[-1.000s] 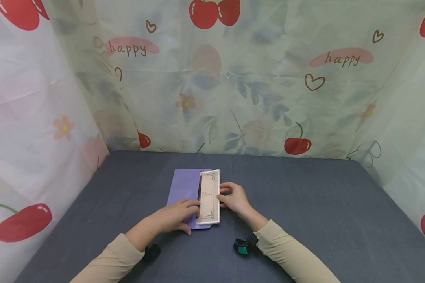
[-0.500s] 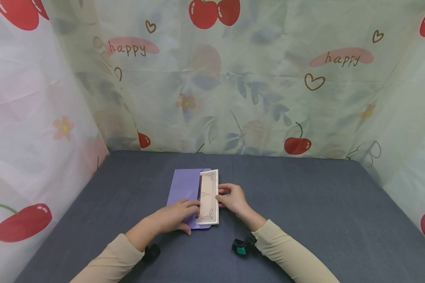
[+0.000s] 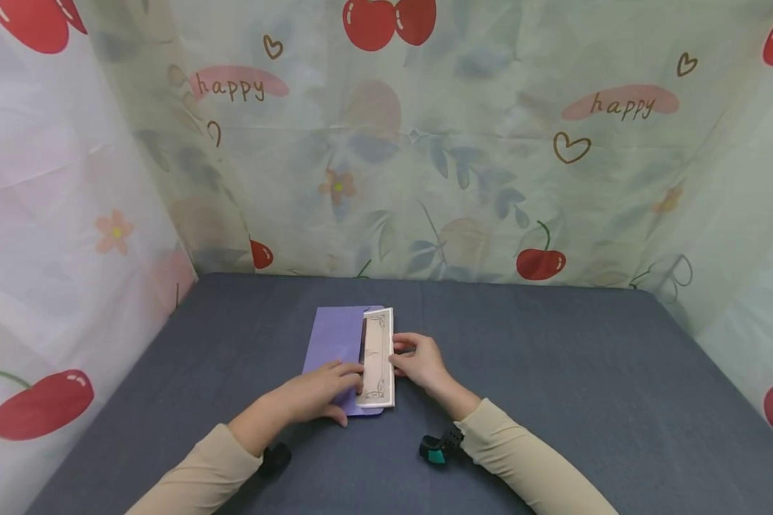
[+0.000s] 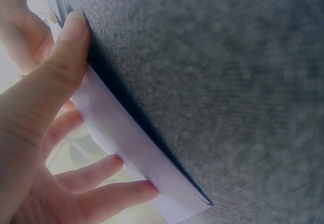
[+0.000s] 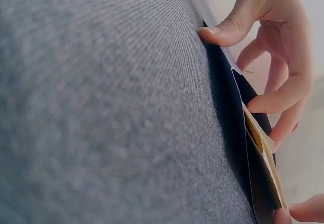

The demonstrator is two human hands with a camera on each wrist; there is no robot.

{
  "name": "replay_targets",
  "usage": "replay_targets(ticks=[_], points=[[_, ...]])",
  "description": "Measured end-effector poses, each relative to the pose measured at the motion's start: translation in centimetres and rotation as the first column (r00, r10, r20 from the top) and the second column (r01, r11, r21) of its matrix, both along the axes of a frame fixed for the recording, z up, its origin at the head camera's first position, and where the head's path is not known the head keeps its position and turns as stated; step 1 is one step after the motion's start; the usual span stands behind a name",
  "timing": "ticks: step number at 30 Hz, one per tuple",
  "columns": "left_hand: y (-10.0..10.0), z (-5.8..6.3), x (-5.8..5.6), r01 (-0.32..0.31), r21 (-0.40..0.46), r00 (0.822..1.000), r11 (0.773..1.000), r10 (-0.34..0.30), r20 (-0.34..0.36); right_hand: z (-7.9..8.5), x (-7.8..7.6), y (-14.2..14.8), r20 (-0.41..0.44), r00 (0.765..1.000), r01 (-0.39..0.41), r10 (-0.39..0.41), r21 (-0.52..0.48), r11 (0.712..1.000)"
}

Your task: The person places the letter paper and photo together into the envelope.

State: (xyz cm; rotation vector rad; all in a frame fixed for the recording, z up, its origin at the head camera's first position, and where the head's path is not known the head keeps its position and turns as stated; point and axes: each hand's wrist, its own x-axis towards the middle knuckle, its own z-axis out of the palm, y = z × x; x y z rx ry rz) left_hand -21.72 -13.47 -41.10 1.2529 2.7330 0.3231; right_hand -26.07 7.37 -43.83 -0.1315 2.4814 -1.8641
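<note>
A purple envelope (image 3: 336, 332) lies on the dark table at the middle. From its right side sticks out a cream card (image 3: 378, 357) with a scrolled dark border; its left part is hidden inside the envelope. My left hand (image 3: 322, 392) rests on the envelope's near part, fingers spread, thumb at the near edge. In the left wrist view the left fingertips press on the pale purple paper (image 4: 119, 133). My right hand (image 3: 421, 363) pinches the card's right edge between thumb and fingers. The right wrist view shows the card's layered edge (image 5: 266, 155) at the envelope's gaping mouth.
A dark grey cloth-covered table (image 3: 554, 386) spreads around the hands. Behind it hangs a patterned curtain (image 3: 477, 164) with cherries and hearts. A black strap device with a teal part (image 3: 434, 455) is at the right wrist, and a dark one (image 3: 275, 460) at the left.
My right hand has moved slightly left with the card, so less of the card shows outside the envelope. The left hand and envelope have stayed in place.
</note>
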Motion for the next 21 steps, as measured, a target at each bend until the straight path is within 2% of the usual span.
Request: replay_targets(ticks=[8, 21], points=[[0.02, -0.01, -0.17, -0.015, -0.021, 1.000, 1.000, 0.015, 0.011, 0.01, 0.05, -0.27, 0.017, 1.000, -0.013, 0.013, -0.025, 1.000], [0.04, -0.05, -0.07, -0.009, -0.009, 1.000, 1.000, 0.009, 0.013, -0.10, 0.17, -0.52, 0.016, 0.999, -0.047, 0.047, -0.002, 0.999]])
